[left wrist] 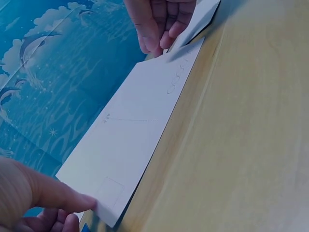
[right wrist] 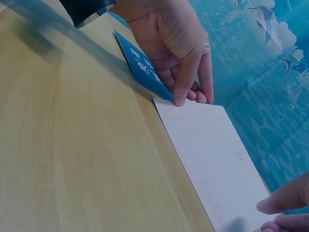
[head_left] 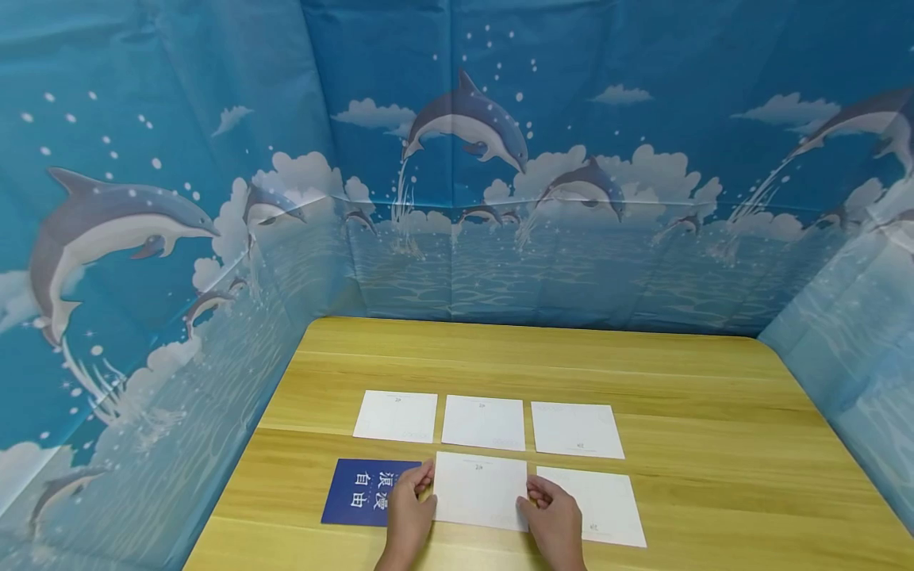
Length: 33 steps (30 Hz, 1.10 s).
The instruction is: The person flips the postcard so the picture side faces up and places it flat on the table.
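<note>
A white postcard, blank side up with faint print, lies in the middle of the front row. My left hand pinches its left edge between thumb and fingers, while my right hand pinches the opposite edge. In the left wrist view the thumb of my left hand presses on the card's corner area, beside a faint stamp box. A dark blue card with white characters lies left of my left hand, partly covered by it. Behind my right hand lies another white postcard, its near left part hidden.
A back row holds three more white postcards, at left, middle and right. They lie on a wooden table. A blue dolphin-print curtain hangs behind the table and along its sides.
</note>
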Motion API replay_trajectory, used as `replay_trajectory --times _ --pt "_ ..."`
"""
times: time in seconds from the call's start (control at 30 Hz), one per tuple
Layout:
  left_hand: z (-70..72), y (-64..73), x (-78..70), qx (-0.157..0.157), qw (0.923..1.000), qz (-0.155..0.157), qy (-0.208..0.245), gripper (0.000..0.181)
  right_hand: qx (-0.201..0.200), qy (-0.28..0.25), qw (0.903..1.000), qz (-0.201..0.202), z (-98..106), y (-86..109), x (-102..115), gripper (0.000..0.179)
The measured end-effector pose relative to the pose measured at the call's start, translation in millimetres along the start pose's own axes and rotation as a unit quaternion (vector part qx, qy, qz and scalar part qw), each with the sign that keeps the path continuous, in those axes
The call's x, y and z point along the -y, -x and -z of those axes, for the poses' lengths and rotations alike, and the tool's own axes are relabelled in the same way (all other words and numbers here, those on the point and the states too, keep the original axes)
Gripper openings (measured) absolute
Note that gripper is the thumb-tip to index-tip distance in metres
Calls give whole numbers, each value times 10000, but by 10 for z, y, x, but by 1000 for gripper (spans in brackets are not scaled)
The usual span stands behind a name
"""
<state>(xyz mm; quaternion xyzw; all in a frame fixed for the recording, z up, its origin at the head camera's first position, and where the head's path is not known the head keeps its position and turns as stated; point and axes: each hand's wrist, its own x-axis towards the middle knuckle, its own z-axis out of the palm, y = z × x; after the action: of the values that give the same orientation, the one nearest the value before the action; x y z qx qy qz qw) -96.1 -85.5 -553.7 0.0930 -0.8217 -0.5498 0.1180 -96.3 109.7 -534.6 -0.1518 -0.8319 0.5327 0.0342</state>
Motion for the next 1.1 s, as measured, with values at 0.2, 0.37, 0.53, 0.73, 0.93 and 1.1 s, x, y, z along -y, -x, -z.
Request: replay_trajectory --times 0.2,0.37,0.53,0.73,0.93,1.1 --pt "14 -7 17 39 9999 -26 163 44 -4 -208 9998 16 1 -22 0 38" --pt "19 -21 29 61 9995 24 325 38 18 -248 9997 -22 -10 -63 -16 44" --pt "14 -35 29 48 9997 108 211 33 25 -197 9998 43 -20 -98 -22 46" --pt "33 -39 1 88 9995 163 267 30 71 -234 9995 208 -13 -117 -44 42" --pt "45 -52 2 81 9993 91 348 27 95 -254 9992 285 -7 -123 -46 38" --pt "51 -62 6 -3 9994 -36 331 23 192 -251 9987 404 -2 -123 -53 34"
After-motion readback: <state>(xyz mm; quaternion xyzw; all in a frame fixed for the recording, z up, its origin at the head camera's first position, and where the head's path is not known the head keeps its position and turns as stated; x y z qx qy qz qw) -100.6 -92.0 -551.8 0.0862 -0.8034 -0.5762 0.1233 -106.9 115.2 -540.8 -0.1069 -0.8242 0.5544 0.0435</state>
